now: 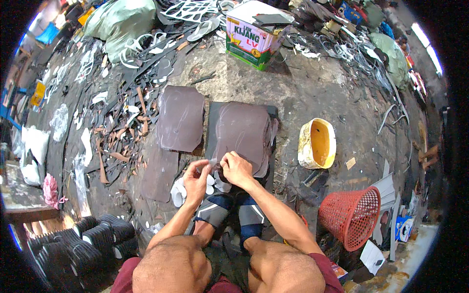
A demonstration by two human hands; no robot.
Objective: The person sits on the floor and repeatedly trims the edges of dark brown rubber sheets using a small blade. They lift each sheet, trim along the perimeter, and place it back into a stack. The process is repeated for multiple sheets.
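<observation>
My left hand [196, 178] and my right hand [236, 168] are close together over the near edge of a stack of dark brown sheets [239, 129]. Both hands have their fingers curled in. Between the fingertips is a small pale, see-through thing, too small to name. The stack lies on a black board [213, 128], and its top sheet carries faint pale curved outlines. To its left lies a second pile of brown sheets [181, 117], also marked with pale lines. Light grey sole-shaped pieces [178, 193] lie beside my feet, partly behind my left forearm.
A square glue tin [249, 41] stands ahead, and a yellow-stained tub [317, 143] sits to the right. Near right a red basket [349, 217] leans over. Brown and black scraps [122, 127] litter the left floor. Stacked black soles [83, 244] stand near left.
</observation>
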